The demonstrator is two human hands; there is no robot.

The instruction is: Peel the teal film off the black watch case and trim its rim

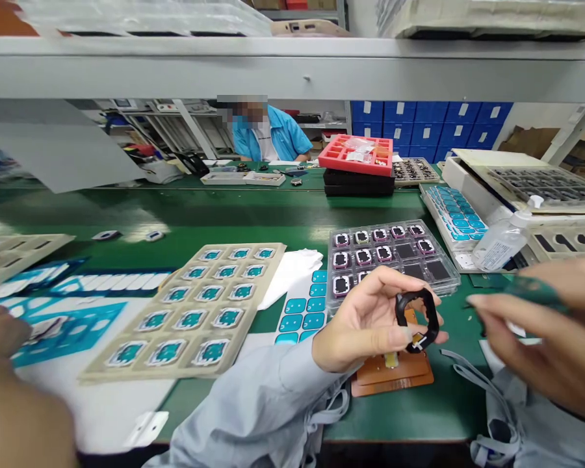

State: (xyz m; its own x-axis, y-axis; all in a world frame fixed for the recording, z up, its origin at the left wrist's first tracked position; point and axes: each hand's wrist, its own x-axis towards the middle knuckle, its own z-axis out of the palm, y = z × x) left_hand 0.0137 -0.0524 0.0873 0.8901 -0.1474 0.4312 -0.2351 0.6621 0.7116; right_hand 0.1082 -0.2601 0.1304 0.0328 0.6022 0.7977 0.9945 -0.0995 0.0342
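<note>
My left hand (pixel 365 322) is closed on a black watch-case frame (pixel 400 316), an open rounded ring with a small light piece on its lower inner edge. Its thumb and fingers grip the frame's left side, above an orange-brown fixture block (pixel 392 383) with a yellowish piece on it. To the right, my right hand (pixel 531 331) is blurred, its fingers bent together. A small dark bit shows at its fingertips, too smeared to name. Behind my left hand lies a clear tray (pixel 392 260) of dark square pieces with pinkish rims, some of its pockets without the rims.
A beige tray (pixel 190 312) holds several teal-covered parts. Blue sticker sheets (pixel 302 312) lie beside it. A pump bottle (pixel 504 237) stands at right. Another person's hand (pixel 2 331) works at far left; a person in blue (pixel 285 133) sits opposite. A shelf beam (pixel 292 68) crosses above.
</note>
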